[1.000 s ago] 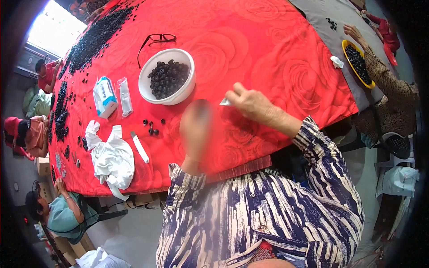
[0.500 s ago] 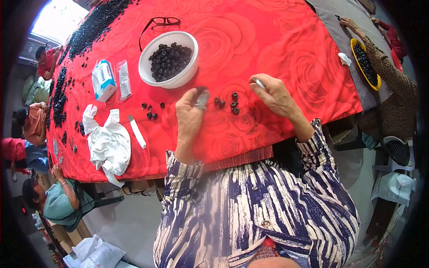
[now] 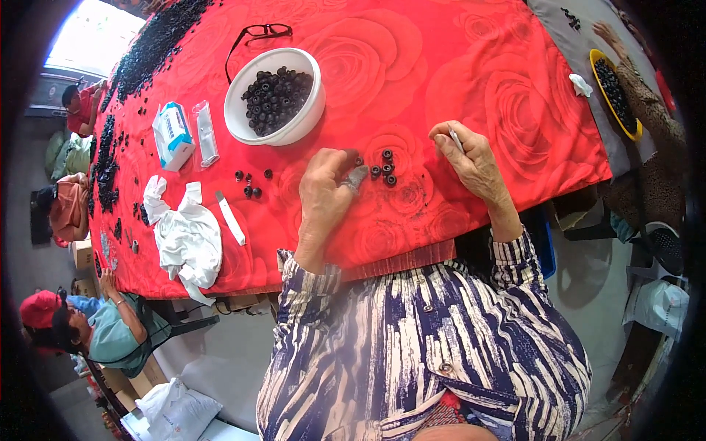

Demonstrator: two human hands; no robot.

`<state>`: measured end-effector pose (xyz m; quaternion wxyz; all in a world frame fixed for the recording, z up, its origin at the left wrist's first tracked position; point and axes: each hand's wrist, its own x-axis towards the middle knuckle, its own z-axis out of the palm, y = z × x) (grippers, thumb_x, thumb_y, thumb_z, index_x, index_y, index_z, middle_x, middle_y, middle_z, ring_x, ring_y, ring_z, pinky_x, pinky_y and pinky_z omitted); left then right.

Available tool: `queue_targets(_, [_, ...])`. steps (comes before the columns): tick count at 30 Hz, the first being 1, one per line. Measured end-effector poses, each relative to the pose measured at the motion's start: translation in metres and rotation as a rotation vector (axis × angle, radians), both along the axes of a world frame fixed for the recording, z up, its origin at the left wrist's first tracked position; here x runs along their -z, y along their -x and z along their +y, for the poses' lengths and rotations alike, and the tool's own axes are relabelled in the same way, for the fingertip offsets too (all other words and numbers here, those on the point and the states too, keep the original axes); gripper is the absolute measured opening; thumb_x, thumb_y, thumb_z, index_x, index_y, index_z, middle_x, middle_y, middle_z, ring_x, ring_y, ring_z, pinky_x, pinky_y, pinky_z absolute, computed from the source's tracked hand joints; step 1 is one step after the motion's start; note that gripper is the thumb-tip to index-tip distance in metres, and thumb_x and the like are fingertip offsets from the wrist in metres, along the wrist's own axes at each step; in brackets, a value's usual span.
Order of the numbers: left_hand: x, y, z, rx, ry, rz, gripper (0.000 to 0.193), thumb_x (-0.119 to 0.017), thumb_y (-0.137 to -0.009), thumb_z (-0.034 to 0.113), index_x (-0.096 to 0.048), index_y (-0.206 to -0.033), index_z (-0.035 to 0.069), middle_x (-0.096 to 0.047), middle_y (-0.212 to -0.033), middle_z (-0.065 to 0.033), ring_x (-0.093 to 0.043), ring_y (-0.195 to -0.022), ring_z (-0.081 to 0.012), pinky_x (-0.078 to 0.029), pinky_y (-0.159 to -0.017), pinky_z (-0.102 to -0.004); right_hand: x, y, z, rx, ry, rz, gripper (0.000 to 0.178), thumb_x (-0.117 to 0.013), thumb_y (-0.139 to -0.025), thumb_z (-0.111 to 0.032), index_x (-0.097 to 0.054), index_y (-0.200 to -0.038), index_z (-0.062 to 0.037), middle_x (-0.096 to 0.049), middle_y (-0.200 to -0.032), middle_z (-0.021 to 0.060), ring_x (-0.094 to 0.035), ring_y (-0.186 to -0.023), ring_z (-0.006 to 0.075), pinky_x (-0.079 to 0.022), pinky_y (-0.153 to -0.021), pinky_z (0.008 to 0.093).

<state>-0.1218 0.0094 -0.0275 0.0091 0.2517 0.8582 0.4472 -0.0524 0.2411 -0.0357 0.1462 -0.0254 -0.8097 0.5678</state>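
Observation:
My left hand (image 3: 323, 197) lies low over the red cloth, fingers curled, with a grey cover on the thumb. Between its thumb and forefinger tips is a small black ring-shaped part (image 3: 359, 161). Just right of it sits a cluster of similar black parts (image 3: 387, 168), several with open centres. My right hand (image 3: 474, 163) is raised to the right of the cluster, closed on a slim pale tool (image 3: 456, 138) whose lower end the fingers hide. Beyond my left hand stands a white bowl (image 3: 315, 110) partly filled with black parts (image 3: 273, 103).
The tablecloth (image 3: 426, 81) also carries eyeglasses (image 3: 268, 30), a blue-and-white box (image 3: 173, 136), a clear packet (image 3: 206, 134), a white-handled blade (image 3: 232, 220), a crumpled white cloth (image 3: 187, 239) and a dark heap of parts (image 3: 158, 44). Co-workers sit left and right; a yellow tray (image 3: 618, 95) is at the right.
My left hand has moved right and its fingertips have come onto a black part by the cluster. My right hand has shifted slightly right, still gripping the pale tool.

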Motion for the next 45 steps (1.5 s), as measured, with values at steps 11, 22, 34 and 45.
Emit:
queue_targets(11, [0.008,0.005,0.002,-0.048,0.054,0.134,0.015,-0.062,-0.077,0.007,-0.061,-0.092,0.004,-0.058,-0.087,-0.0119,-0.057,-0.080,-0.0301,-0.045,-0.069,-0.0383,-0.009,0.000,-0.004,0.007,-0.144,0.079,0.013,-0.056,-0.088,-0.011,-0.056,-0.093,0.0010,-0.056,-0.074,0.0142,-0.057,-0.064,0.0217,-0.045,-0.059,0.0315])
queue_targets(22, [-0.001,0.000,0.008,-0.173,-0.016,0.071,0.020,-0.065,-0.075,0.006,-0.059,-0.094,0.003,-0.058,-0.087,-0.0126,-0.058,-0.073,-0.0296,-0.046,-0.062,-0.0369,-0.005,0.002,-0.008,-0.023,-0.170,0.121,0.014,-0.059,-0.084,-0.009,-0.056,-0.092,0.0022,-0.057,-0.076,0.0167,-0.058,-0.067,0.0298,-0.045,-0.059,0.0346])
queue_targets(34, [0.006,0.018,0.009,-0.049,0.190,0.293,0.014,-0.063,-0.077,0.011,-0.063,-0.090,0.006,-0.060,-0.084,-0.0144,-0.060,-0.077,-0.0306,-0.046,-0.065,-0.0380,-0.009,-0.004,-0.008,-0.034,-0.193,0.174,0.014,-0.059,-0.083,-0.006,-0.057,-0.093,0.0026,-0.059,-0.081,0.0171,-0.060,-0.071,0.0310,-0.046,-0.061,0.0348])
queue_targets(45, [-0.022,-0.070,-0.011,0.120,-1.008,-1.217,0.021,-0.057,-0.089,0.016,-0.059,-0.103,0.000,-0.061,-0.078,-0.0066,-0.056,-0.060,-0.0110,-0.044,-0.045,-0.0228,-0.046,-0.036,-0.053,-0.226,-0.013,0.245,0.030,-0.071,-0.073,-0.003,-0.062,-0.102,-0.0011,-0.052,-0.079,0.0048,-0.051,-0.067,0.0133,-0.041,-0.059,0.0242])
